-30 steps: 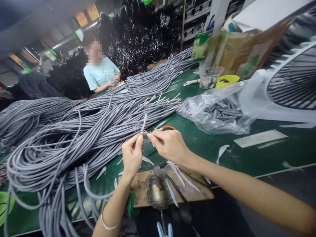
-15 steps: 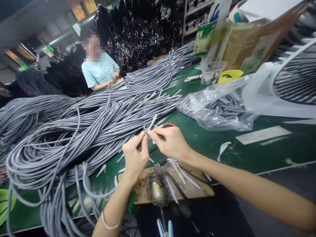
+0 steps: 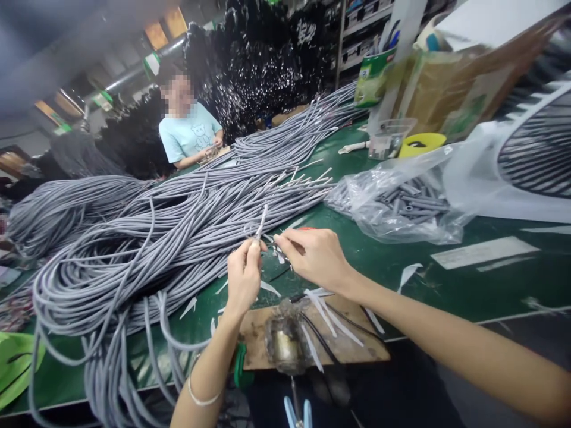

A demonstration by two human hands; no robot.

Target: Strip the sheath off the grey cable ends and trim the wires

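My left hand [image 3: 244, 274] pinches the end of a thin grey cable [image 3: 260, 223], whose stripped whitish tip sticks up above my fingers. My right hand [image 3: 314, 254] is closed in a pinch just right of that tip, thumb and forefinger pressed together on something too small to make out. Both hands hover over the green table [image 3: 446, 285]. Left of them lies a big heap of long grey cables [image 3: 134, 238]. Below my hands a wooden board [image 3: 339, 345] carries a plastic-wrapped metal fixture [image 3: 283, 345] and white strips.
A clear bag of short grey tube pieces [image 3: 401, 205] lies to the right, beside a white fan guard [image 3: 535, 148]. A yellow bowl [image 3: 422, 142], a clear cup [image 3: 390, 139] and a cardboard box [image 3: 446, 83] stand behind. A person in a light blue shirt [image 3: 190, 134] works across the table.
My right hand's pinch has drawn slightly away from the cable tip, which now stands more upright. The camera view shifted a little to the left.
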